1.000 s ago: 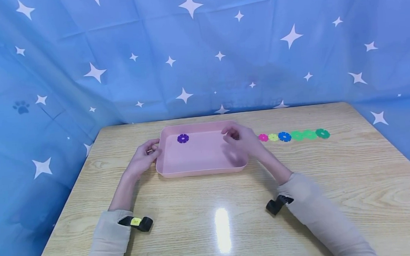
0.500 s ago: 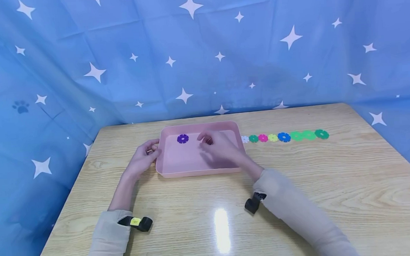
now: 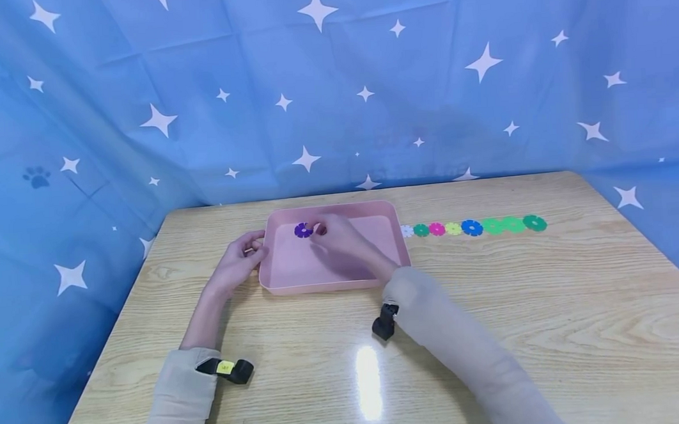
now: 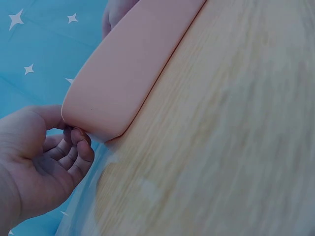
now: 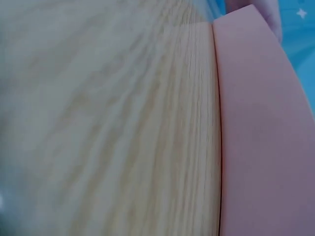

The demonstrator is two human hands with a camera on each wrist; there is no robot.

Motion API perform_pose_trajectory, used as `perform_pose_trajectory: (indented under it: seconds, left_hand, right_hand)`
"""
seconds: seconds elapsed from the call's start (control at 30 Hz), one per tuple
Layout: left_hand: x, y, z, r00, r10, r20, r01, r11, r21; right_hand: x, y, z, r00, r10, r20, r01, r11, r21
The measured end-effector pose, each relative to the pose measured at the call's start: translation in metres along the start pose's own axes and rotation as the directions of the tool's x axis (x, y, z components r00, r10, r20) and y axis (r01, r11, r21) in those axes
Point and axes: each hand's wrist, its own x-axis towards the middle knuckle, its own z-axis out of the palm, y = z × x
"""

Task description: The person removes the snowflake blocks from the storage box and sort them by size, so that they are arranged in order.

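A pink tray point(image 3: 336, 288) lies on the wooden table. My left hand point(image 3: 238, 262) is at its left end; in the left wrist view, the thumb and curled fingers of the left hand point(image 4: 49, 157) hold the rim of the tray point(image 4: 123, 73) near the corner. Inside the tray, towards the back left, lies a flat purple snowflake building disc point(image 3: 301, 230). My right hand point(image 3: 341, 236) reaches over the tray, with thumb and index fingertips at the disc's right edge. I cannot tell whether they pinch it. The right wrist view shows the tray's outer wall point(image 5: 266, 128).
To the right of the tray, a row of several snowflake discs, including a pink disc point(image 3: 436, 229), a blue disc point(image 3: 471, 228) and a dark green disc point(image 3: 534, 223), runs along the table point(image 3: 493, 293). A blue star-patterned cloth point(image 3: 335, 122) hangs behind the table.
My right hand has moved left across the tray to the purple disc, uncovering the white and green discs at the row's left end. My left hand and the tray have stayed put.
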Motion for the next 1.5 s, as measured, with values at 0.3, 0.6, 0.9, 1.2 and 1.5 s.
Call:
perform_pose_trajectory:
  seconds: [0.3, 0.6, 0.9, 1.2, 1.5]
  left_hand:
    - [0.002, -0.001, 0.0, 1.0, 0.005, 0.004, -0.005, 1.0, -0.016]
    - [0.003, -0.002, 0.001, 1.0, 0.006, 0.003, -0.006, 1.0, -0.02]
    - [0.002, -0.002, 0.0, 1.0, 0.009, 0.003, -0.009, 1.0, -0.015]
    - [0.001, -0.002, -0.001, 1.0, -0.001, 0.007, 0.001, 1.0, -0.016]
    - [0.002, -0.002, -0.001, 1.0, -0.006, 0.009, 0.006, 1.0, -0.019]
  right_hand:
    - [0.014, -0.004, 0.005, 1.0, 0.004, 0.019, -0.002, 0.996, -0.084]
    - [0.015, -0.003, 0.009, 1.0, 0.022, -0.007, -0.023, 0.994, -0.106]
    - [0.017, -0.004, 0.011, 1.0, 0.017, -0.002, -0.017, 0.991, -0.134]
    - [0.013, -0.001, 0.005, 0.999, 0.028, -0.032, -0.028, 0.999, 0.019]
    - [-0.004, 0.005, -0.023, 0.996, 0.015, -0.084, 0.001, 0.982, 0.19]
